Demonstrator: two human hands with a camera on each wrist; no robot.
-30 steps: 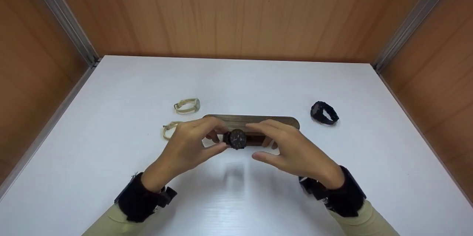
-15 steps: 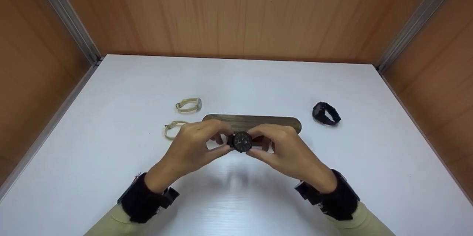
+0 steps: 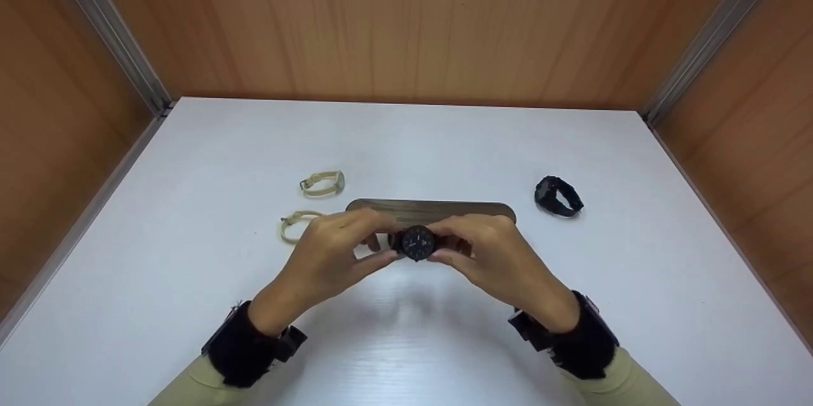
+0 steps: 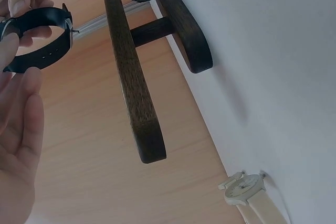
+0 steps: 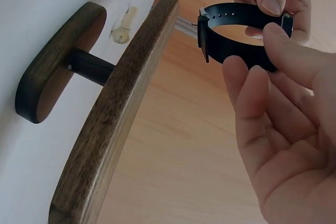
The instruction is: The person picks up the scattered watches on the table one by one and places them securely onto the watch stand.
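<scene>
Black watch pinched between left hand and right hand | wooden stand at 12 o'clock, long axis 9-to-3 | both hands equally near

Black watch, strap looped, held above wooden stand

White table, wooden stand, two beige watches, black watch

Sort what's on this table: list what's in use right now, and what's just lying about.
In use:
black watch, held by left hand and right hand
wooden stand, just behind it

Lying about:
two beige watches
second black watch
</scene>
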